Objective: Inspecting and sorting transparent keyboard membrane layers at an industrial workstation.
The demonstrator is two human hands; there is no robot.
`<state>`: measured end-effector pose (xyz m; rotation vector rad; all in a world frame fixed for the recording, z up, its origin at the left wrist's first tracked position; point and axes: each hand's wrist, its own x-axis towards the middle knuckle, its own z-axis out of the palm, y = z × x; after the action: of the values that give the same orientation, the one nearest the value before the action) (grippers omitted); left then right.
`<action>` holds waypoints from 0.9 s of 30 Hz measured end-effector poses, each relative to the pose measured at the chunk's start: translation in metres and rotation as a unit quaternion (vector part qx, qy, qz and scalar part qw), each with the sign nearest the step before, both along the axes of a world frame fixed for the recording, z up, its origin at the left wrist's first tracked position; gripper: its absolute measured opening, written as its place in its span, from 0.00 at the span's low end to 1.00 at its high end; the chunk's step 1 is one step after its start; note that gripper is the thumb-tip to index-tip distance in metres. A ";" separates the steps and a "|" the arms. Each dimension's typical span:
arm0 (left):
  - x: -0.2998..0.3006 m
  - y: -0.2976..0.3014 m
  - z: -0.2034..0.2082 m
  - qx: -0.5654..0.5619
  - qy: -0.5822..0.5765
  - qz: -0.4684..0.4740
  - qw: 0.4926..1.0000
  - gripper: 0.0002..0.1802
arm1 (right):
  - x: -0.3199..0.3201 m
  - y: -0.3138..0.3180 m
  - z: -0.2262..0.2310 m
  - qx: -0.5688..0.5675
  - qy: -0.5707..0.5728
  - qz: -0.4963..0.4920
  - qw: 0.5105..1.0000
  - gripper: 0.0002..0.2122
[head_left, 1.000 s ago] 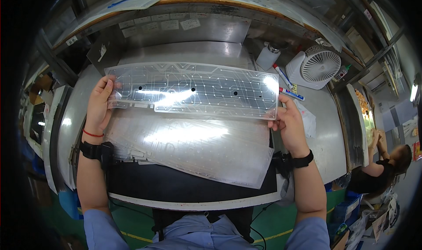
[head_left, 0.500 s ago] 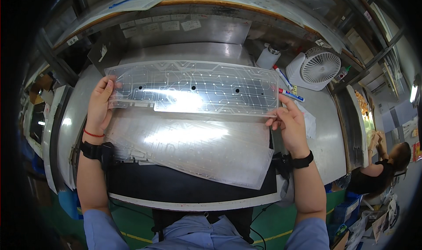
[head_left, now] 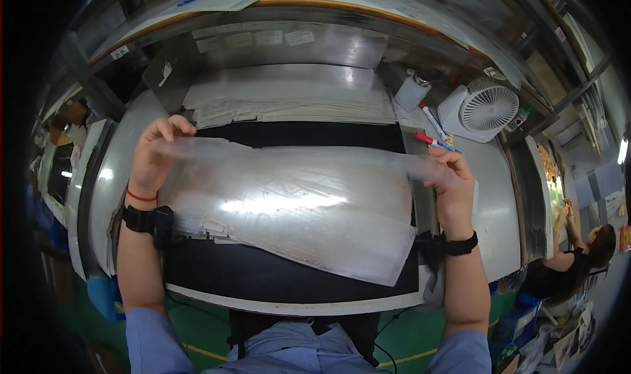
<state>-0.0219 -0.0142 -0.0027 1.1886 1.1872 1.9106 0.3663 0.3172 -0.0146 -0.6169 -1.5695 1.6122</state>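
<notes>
- We see the clear sheet [head_left: 296, 156] in the air between both hands, above the near pile of sheets [head_left: 328, 242], which lies on the black mat [head_left: 217, 262].
- The left hand [head_left: 154, 157] pinches the left end between thumb and fingertips; the right hand [head_left: 453, 183] has the right end in its fingers, though blur hides the exact contact.
- We judge the sheet light, thin and flexible, so its middle can bend easily.
- The surface looks smooth; we think it may slip, and it may crease or scratch if we squeeze hard.
- For us, the best hold is at the two short ends, softly, by the edges.
- Its long axis runs left to right across the body, the right end slightly lower in the view.
- Which face looks up, we cannot tell.
</notes>
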 end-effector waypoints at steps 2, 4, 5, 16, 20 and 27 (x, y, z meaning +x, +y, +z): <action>0.003 -0.002 0.006 -0.027 0.054 -0.059 0.996 0.03 | 0.003 0.005 -0.001 -0.031 0.026 0.020 0.999 0.05; 0.004 -0.004 0.008 -0.073 0.104 -0.105 0.986 0.05 | 0.005 0.009 0.002 -0.069 0.028 0.059 0.995 0.06; 0.006 -0.005 0.011 -0.105 0.118 -0.123 0.980 0.04 | 0.005 0.010 0.004 -0.088 0.029 0.079 0.993 0.06; 0.101 0.022 0.034 -0.188 0.524 -0.073 0.828 0.08 | 0.002 0.004 0.006 -0.033 -0.112 0.074 0.990 0.16; 0.125 0.029 0.037 -0.141 0.635 -0.052 0.757 0.09 | 0.002 0.004 0.002 -0.006 -0.126 0.066 0.990 0.15; 0.142 0.033 0.029 -0.138 0.728 -0.039 0.671 0.15 | 0.000 0.004 0.000 -0.006 -0.134 0.062 0.989 0.14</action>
<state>0.1206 0.0190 0.0260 2.5710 1.9132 0.2697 0.3661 0.3213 -0.0150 -0.7817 -1.8258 1.6860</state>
